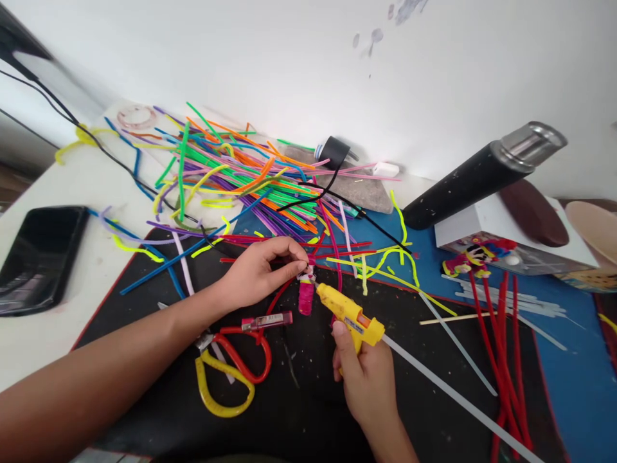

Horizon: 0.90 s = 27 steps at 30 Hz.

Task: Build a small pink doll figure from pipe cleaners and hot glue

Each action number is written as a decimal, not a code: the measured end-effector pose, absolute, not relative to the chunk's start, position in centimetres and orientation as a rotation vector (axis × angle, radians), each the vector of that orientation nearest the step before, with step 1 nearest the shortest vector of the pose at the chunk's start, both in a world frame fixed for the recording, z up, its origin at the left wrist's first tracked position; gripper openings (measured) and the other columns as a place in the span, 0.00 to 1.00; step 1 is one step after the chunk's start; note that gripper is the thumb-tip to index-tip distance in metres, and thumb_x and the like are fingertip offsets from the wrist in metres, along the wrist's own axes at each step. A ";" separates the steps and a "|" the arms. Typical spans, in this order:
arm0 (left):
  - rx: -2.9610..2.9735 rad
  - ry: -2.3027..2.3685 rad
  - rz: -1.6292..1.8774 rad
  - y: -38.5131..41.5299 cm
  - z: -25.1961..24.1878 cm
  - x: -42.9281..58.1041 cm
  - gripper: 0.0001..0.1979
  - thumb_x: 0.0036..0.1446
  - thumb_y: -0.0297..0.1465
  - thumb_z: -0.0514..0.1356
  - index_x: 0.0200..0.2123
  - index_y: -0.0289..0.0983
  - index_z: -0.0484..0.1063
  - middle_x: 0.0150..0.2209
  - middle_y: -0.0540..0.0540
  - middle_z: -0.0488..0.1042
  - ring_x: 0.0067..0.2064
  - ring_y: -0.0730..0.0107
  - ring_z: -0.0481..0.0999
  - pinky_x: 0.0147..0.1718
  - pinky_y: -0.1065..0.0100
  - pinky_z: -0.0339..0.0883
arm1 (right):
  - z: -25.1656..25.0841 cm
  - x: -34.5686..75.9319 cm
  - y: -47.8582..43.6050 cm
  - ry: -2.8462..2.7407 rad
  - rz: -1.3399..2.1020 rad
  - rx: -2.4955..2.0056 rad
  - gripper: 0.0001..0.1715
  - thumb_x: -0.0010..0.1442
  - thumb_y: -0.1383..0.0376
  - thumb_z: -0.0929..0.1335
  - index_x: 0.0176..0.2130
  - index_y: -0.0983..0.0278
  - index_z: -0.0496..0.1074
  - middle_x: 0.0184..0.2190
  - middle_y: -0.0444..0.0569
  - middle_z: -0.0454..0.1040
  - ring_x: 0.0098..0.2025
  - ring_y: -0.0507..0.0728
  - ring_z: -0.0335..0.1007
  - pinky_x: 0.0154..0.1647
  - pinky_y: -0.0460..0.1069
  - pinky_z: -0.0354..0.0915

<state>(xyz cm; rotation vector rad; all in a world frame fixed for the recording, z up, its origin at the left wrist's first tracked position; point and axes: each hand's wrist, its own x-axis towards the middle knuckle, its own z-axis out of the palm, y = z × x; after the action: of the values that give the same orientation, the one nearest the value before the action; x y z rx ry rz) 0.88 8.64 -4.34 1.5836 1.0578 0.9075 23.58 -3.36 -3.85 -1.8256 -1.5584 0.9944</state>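
My left hand (263, 270) pinches the top of a small pipe-cleaner figure (305, 299), whose pink lower part hangs over the black mat (308, 411). My fingertips hide part of its upper end. In my right hand (369, 379) is a yellow hot glue gun (340, 305), its nozzle close to or touching the figure's side; I cannot tell which. A long translucent glue stick (453, 392) sticks out of its back. Below my left wrist lie scissors (201, 382) with one yellow and one red handle. A small red labelled stick-like item (267, 320) rests beside them.
A heap of coloured pipe cleaners (241, 180) lies at the back, crossed by a black cable (371, 222). A black phone (43, 257) is at left. At right are a leaning black flask (457, 183), a box (467, 225), another figure (475, 257) and red pipe cleaners (504, 360).
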 end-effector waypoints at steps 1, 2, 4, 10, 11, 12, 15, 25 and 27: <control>1.583 1.059 0.906 8.6 -4.3 0.9 0.06 0.67 0.33 0.64 0.37 0.38 0.77 0.34 0.49 0.80 0.36 0.69 0.79 0.38 0.70 0.71 | -3.9 23.6 -3.4 -1.562 0.984 -1.830 0.32 0.75 0.45 0.62 0.33 0.61 0.80 0.11 0.42 0.66 0.19 0.58 0.71 0.25 0.48 0.65; 1.581 1.060 0.905 8.6 -4.3 0.9 0.06 0.67 0.33 0.64 0.37 0.38 0.77 0.34 0.49 0.80 0.36 0.69 0.79 0.38 0.70 0.71 | -3.9 23.6 -3.4 -1.564 0.975 -1.834 0.32 0.74 0.44 0.62 0.33 0.61 0.81 0.12 0.43 0.66 0.19 0.59 0.72 0.25 0.48 0.65; 1.579 1.059 0.901 8.7 -4.2 0.9 0.06 0.67 0.33 0.64 0.37 0.38 0.77 0.34 0.49 0.81 0.36 0.69 0.79 0.38 0.69 0.71 | -3.8 23.6 -3.4 -1.570 0.968 -1.839 0.32 0.74 0.44 0.63 0.34 0.61 0.82 0.12 0.44 0.67 0.20 0.59 0.73 0.24 0.48 0.65; 1.581 1.061 0.899 8.7 -4.1 0.8 0.06 0.67 0.33 0.64 0.37 0.38 0.77 0.35 0.49 0.81 0.36 0.69 0.79 0.38 0.70 0.72 | -3.8 23.5 -3.4 -1.589 0.959 -1.835 0.32 0.75 0.44 0.62 0.38 0.62 0.83 0.12 0.43 0.67 0.20 0.60 0.74 0.25 0.49 0.65; 1.580 1.058 0.901 8.7 -4.2 0.8 0.06 0.67 0.33 0.64 0.38 0.38 0.77 0.35 0.49 0.81 0.36 0.69 0.79 0.38 0.70 0.72 | -3.9 23.5 -3.4 -1.588 0.950 -1.831 0.32 0.75 0.44 0.62 0.38 0.62 0.83 0.11 0.43 0.66 0.20 0.60 0.73 0.25 0.49 0.65; 1.578 1.053 0.902 8.7 -4.2 0.8 0.05 0.67 0.33 0.64 0.38 0.38 0.77 0.35 0.49 0.81 0.36 0.70 0.79 0.38 0.70 0.72 | -3.9 23.5 -3.4 -1.588 0.947 -1.830 0.32 0.75 0.44 0.62 0.37 0.62 0.83 0.11 0.43 0.66 0.20 0.60 0.73 0.25 0.49 0.65; 1.575 1.049 0.901 8.7 -4.1 0.9 0.06 0.67 0.33 0.64 0.38 0.38 0.77 0.35 0.49 0.81 0.37 0.69 0.79 0.38 0.70 0.72 | -4.0 23.5 -3.4 -1.587 0.958 -1.836 0.32 0.74 0.43 0.62 0.37 0.61 0.83 0.11 0.43 0.65 0.19 0.60 0.72 0.25 0.49 0.65; 1.565 1.062 0.881 8.6 -4.2 0.9 0.08 0.68 0.35 0.64 0.38 0.37 0.77 0.35 0.47 0.81 0.37 0.68 0.79 0.39 0.69 0.72 | -4.0 23.5 -3.3 -1.558 0.974 -1.838 0.32 0.73 0.42 0.63 0.35 0.59 0.83 0.10 0.43 0.64 0.20 0.61 0.73 0.24 0.50 0.65; 1.562 1.058 0.879 8.6 -4.2 0.9 0.08 0.68 0.35 0.64 0.38 0.37 0.77 0.35 0.48 0.81 0.37 0.68 0.79 0.39 0.69 0.72 | -3.9 23.5 -3.3 -1.561 0.985 -1.836 0.32 0.73 0.43 0.63 0.35 0.59 0.83 0.11 0.44 0.64 0.20 0.61 0.73 0.25 0.50 0.66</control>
<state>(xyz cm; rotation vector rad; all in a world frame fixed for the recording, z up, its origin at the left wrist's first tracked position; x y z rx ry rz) 0.87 8.64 -4.20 1.5622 1.0578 0.8785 23.49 -3.27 -3.90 -1.8363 -1.5606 0.9851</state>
